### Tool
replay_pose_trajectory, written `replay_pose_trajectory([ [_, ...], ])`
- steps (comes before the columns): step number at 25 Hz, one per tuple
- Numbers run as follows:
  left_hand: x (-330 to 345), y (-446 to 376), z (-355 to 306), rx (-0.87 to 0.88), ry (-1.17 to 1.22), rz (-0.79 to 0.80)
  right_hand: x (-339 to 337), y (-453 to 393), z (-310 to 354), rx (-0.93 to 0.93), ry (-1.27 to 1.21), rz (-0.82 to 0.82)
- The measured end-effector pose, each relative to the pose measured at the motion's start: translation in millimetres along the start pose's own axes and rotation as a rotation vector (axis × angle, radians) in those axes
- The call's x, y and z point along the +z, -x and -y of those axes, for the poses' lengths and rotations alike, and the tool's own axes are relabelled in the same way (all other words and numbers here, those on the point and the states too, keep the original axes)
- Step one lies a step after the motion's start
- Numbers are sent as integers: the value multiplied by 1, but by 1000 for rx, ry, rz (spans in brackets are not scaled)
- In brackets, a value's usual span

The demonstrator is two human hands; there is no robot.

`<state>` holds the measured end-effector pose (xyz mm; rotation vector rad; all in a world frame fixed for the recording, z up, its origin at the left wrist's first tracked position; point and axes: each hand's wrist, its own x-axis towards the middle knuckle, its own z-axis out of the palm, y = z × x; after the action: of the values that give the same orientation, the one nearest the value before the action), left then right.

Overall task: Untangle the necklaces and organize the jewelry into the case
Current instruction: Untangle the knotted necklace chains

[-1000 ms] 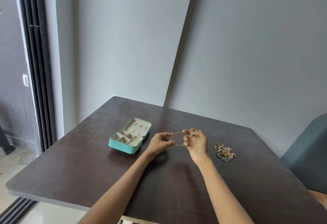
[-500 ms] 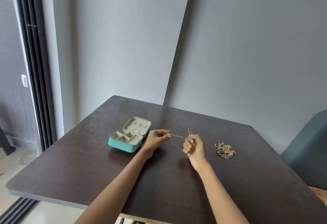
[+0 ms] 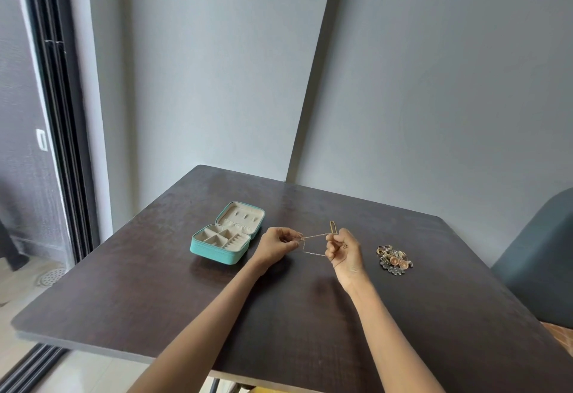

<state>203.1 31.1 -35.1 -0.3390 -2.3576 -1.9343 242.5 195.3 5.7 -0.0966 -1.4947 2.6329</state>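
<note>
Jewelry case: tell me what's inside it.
The open case shows bare beige compartments, ring rolls and lid slots, with no jewelry visible. The front compartments' floors are partly hidden by the wall.

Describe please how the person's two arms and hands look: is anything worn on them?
Both forearms are bare up to the bottom edge of the picture; no sleeve shows. The left hand has no glove, and I see no watch or bracelet at its wrist. The right hand is bare too, with nothing at the wrist. Whether any finger bears a ring is too small to tell.
</note>
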Motion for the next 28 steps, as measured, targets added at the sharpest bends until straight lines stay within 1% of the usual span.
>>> replay_pose_trajectory([
  [5,1,4,-3,5,-44,-32,4,2,2,-2,3,21],
  [10,4,7,-7,80,-263,-22,7,4,3,-18,3,30],
  [15,5,8,-9,88,-368,-22,8,8,1,-1,-12,64],
  [17,2,9,-11,59,-258,-43,7,8,3,22,-53,40],
  [20,-7,10,-13,1,92,-70,2,6,8,37,-137,-1],
  [24,-17,10,-16,-85,482,-55,-9,4,9,27,-156,3],
  [26,-19,11,-16,-98,594,-15,-12,2,8,27,-151,0],
  [28,-20,14,-16,-104,640,28,-14,1,8,23,-151,-12],
])
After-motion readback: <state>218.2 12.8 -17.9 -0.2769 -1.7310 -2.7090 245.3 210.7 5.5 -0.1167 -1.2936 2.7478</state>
